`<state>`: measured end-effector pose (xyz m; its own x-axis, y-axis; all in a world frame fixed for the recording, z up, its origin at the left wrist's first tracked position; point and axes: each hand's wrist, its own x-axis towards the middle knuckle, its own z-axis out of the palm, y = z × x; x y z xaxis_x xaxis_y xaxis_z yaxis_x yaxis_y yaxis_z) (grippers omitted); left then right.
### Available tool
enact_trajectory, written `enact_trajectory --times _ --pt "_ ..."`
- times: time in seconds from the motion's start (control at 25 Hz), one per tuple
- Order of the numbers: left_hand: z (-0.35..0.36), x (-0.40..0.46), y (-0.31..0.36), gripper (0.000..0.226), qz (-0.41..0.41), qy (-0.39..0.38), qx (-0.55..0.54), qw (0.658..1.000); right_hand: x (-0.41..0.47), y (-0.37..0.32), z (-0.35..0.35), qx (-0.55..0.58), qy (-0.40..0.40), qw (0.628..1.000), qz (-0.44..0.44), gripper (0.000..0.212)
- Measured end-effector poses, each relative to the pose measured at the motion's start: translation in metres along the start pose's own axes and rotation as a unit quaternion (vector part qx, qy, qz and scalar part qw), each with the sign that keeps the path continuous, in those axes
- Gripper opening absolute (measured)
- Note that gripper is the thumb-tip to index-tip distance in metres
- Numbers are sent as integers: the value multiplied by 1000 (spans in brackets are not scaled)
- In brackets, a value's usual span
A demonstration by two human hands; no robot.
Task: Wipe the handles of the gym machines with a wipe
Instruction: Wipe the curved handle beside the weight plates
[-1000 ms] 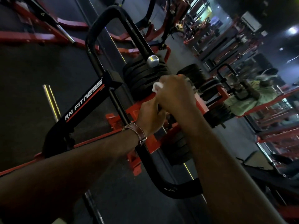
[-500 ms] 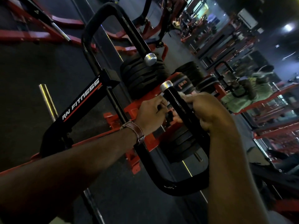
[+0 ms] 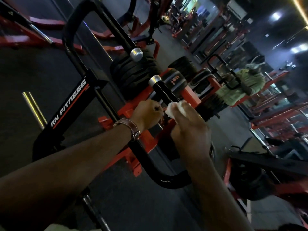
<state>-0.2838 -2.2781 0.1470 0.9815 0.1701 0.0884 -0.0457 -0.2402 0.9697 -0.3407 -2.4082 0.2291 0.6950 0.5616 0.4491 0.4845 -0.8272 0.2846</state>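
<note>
Right hand (image 3: 190, 129) has slid up the near handle (image 3: 164, 94) since half a second ago, grip clamped round it with the white wipe (image 3: 171, 109). Left hand (image 3: 146, 114), fingers curled, stays beside the handle.

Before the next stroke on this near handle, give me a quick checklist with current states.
1. Wipe in hand: ok. The right hand grips the white wipe.
2. Wipe against the near handle: ok. It sits on the black grip, below the silver end cap.
3. Upper grip and cap free for the stroke: ok, nothing covers them.
4. Left hand out of the wipe's path: ok. It is curled beside the handle, to its left; whether it holds anything cannot be told.
5. Far handle wiped: cannot tell.
6. Wipe clean enough: cannot tell, too dim.
</note>
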Motion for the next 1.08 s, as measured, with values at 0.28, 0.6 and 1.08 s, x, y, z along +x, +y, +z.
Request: enact_trajectory --times 0.28,0.6,1.08 --pt "4 -4 -1 23 15 -39 145 989 37 -9 0 26 -69 997 -15 44" --pt "16 -19 -6 15 188 -172 262 931 -51 34 -17 83 66 994 33 38" --pt "40 -53 -23 16 117 -38 107 987 -146 5 -16 198 222 902 313 25"
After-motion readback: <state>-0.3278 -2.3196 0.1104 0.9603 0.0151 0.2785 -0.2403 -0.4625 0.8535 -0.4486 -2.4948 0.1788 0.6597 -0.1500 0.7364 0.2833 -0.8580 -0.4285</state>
